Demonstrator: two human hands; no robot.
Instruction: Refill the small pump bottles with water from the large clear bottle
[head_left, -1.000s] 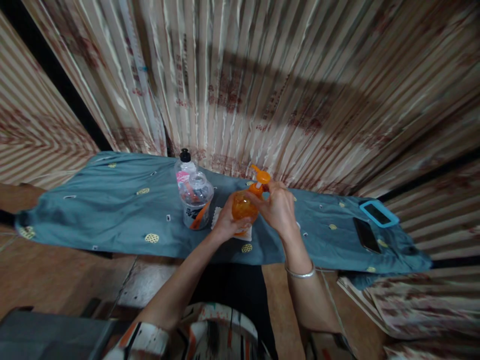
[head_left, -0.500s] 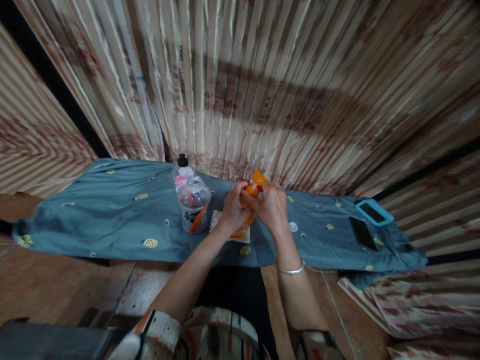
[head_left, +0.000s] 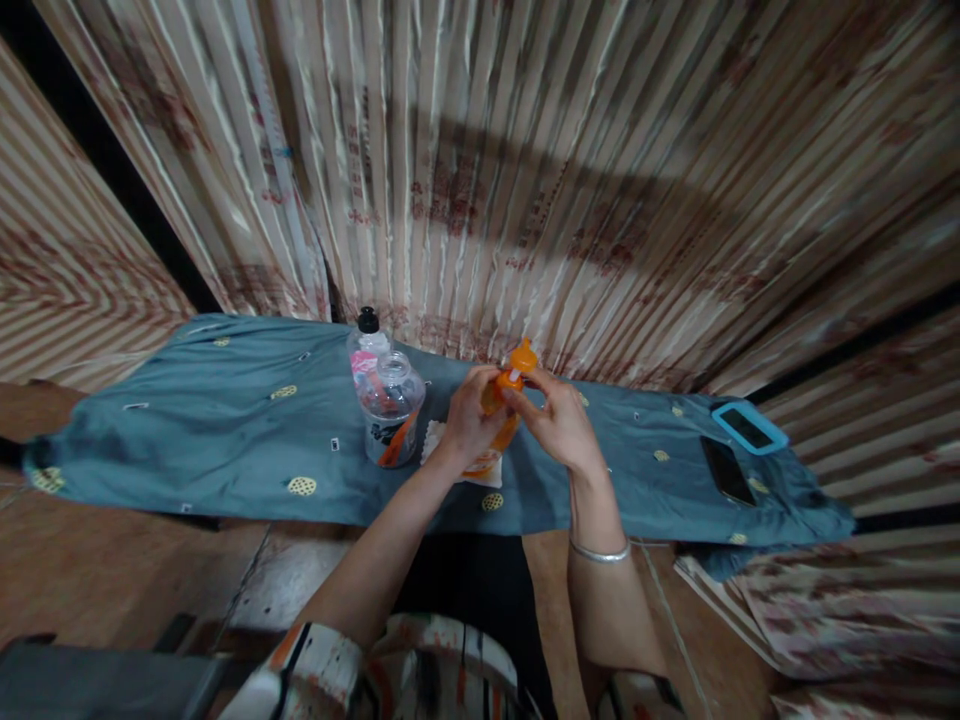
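Note:
An orange pump bottle (head_left: 508,432) stands slightly tilted on a white cloth (head_left: 491,476) with a scalloped edge. Wrapped round its upper body from the left is my left hand (head_left: 471,412). My right hand (head_left: 559,415) has thumb and fingers closed at the collar just under the orange pump head (head_left: 523,356). A short pale stem shows between the pump head and the collar. Left of my hands stands an open clear plastic jar (head_left: 391,425) with a black and orange print. Close behind the jar is a clear bottle (head_left: 366,352) with a black cap and pink label.
A teal cloth with yellow prints covers the narrow table (head_left: 247,440). At its right end lie a dark phone (head_left: 727,470) and a blue-framed device (head_left: 750,427). A striped curtain (head_left: 465,180) hangs right behind the table.
My right hand has turned, its wrist swinging out to the right, and its fingers lie differently at the collar. The pump head has rotated and shifted slightly right. My left hand keeps its hold.

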